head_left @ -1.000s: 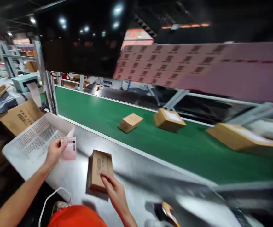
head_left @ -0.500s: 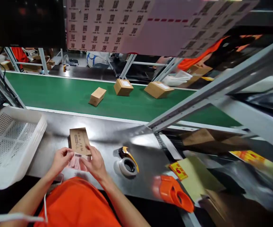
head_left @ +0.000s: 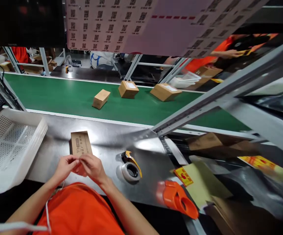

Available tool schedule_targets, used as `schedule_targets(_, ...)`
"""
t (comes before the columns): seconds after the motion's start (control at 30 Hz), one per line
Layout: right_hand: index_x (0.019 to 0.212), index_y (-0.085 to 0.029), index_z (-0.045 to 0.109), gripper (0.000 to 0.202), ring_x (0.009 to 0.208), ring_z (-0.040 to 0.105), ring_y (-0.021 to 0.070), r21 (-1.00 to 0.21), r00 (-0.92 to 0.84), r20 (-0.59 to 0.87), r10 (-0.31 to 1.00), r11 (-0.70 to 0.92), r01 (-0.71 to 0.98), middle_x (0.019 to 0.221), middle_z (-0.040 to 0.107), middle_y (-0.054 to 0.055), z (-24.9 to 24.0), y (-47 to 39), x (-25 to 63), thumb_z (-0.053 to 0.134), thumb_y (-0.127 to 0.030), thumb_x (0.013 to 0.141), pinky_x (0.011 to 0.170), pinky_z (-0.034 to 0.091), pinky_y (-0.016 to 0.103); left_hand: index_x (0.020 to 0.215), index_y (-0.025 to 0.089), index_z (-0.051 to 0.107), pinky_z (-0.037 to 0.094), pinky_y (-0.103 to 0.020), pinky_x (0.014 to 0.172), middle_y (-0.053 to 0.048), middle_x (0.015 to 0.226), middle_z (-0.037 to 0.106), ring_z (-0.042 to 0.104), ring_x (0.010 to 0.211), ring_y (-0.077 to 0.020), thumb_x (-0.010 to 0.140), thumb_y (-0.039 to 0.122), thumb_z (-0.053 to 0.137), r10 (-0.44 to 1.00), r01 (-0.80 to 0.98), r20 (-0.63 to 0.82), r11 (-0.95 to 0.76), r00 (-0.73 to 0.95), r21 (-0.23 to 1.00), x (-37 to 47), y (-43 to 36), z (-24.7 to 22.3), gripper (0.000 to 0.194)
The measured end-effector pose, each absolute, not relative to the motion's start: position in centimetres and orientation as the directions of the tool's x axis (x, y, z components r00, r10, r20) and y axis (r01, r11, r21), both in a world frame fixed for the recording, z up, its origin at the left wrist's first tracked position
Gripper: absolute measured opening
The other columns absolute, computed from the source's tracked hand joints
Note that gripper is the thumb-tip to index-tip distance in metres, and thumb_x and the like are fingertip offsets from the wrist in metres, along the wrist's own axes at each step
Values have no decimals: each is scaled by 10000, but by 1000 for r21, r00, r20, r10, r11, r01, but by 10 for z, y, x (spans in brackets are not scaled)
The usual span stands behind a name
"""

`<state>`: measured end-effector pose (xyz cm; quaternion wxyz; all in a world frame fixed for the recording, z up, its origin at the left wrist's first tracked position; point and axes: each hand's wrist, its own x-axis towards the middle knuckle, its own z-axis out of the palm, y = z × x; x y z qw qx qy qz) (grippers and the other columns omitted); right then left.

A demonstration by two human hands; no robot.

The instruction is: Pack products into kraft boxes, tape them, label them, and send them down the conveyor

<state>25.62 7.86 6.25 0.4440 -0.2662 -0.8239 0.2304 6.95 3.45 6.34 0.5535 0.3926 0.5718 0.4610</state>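
Note:
My left hand and my right hand meet at the fingertips over the near edge of the metal bench. Both are closed in a pinch on a pinkish shipping label, which is mostly hidden behind the fingers. Just beyond them lies a small brown cardboard box with dark printing on top. To the right of my right hand sits a tape dispenser with a yellow edge, beside a roll of clear tape.
White perforated baskets are stacked at left. Beyond the bench, a green conveyor carries cardboard boxes. An orange dispenser sits at the right edge, near bags and cardboard. A slanted metal post crosses the right side; a co-worker's hand shows behind.
My hands have come together, with the right moving left toward the left hand. The label, spread out flat before, is now bunched or folded between the fingers and its print is hidden.

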Motion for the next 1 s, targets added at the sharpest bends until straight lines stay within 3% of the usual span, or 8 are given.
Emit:
schedule_targets(0.2,1047,-192,776,237,792,765,198,-431,-531,655,537,843,322,921,817,68,62,86,255,550,-241,1097,716,617,313,825,148,828,546,-354,784,-95,811,805,700,760,-228,711,540,867,949,-60,-303,299,-83,952,72,32,60,410)
schedule_targets(0.47,1046,-201,799,231,768,735,181,-287,-583,650,488,868,406,938,830,53,49,85,258,571,-204,1081,671,542,298,773,134,787,478,-310,724,-52,738,738,626,699,-180,575,519,951,863,-326,-499,451,-79,831,80,29,60,463)
schedule_targets(0.57,1042,-215,799,249,760,735,179,-273,-604,636,481,872,407,935,829,45,47,86,259,555,-219,1091,662,545,293,725,150,747,469,-293,693,-15,673,688,600,662,-160,514,509,995,834,-427,-551,491,-23,760,81,29,63,485)
schedule_targets(0.73,1071,-216,792,226,826,754,171,-313,-613,611,501,864,394,975,823,51,45,88,257,567,-224,1088,728,590,277,737,143,749,468,-282,655,-6,658,683,601,632,-150,472,532,1023,820,-439,-573,514,-1,737,79,30,68,545)
schedule_targets(1.0,1049,-204,777,206,806,763,195,-328,-648,590,482,876,353,975,824,62,48,89,252,573,-194,1070,701,606,302,754,158,758,450,-279,650,-1,678,690,605,650,-149,530,486,1016,821,-475,-569,519,45,710,73,27,62,473)
